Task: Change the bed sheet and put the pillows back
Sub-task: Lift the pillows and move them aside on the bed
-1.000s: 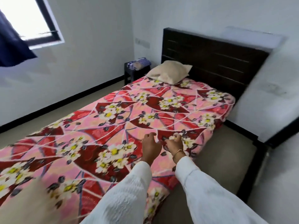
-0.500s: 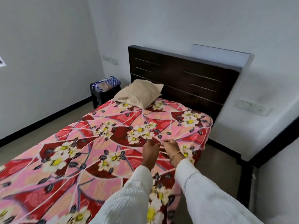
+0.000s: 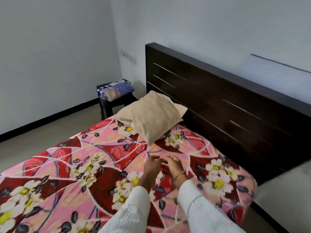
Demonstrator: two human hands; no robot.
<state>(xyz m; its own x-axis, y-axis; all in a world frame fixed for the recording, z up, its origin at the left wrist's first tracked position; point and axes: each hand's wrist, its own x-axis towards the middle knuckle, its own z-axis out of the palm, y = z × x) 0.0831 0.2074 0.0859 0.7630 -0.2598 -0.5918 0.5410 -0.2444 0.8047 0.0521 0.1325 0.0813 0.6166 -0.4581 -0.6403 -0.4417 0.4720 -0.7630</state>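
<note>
A red and pink floral bed sheet point(image 3: 70, 167) covers the mattress. One beige pillow point(image 3: 151, 118) lies tilted at the head of the bed, leaning on the dark wooden headboard point(image 3: 218, 101). My left hand point(image 3: 152, 165) and my right hand point(image 3: 175, 165) are close together just above the sheet, short of the pillow. Their fingers are loosely curled, the tips nearly meet, and I see nothing held in them. White sleeves cover both arms, and a thin bangle sits on the right wrist.
A small dark stool point(image 3: 107, 108) stands in the far corner left of the headboard, with folded checked cloths point(image 3: 116, 90) on top. Bare floor point(image 3: 42, 137) runs along the bed's far side. A white wall lies behind.
The view has shifted along the bed toward the headboard, so the pillow is much nearer. My hands stay together over the sheet, and the window has left the view.
</note>
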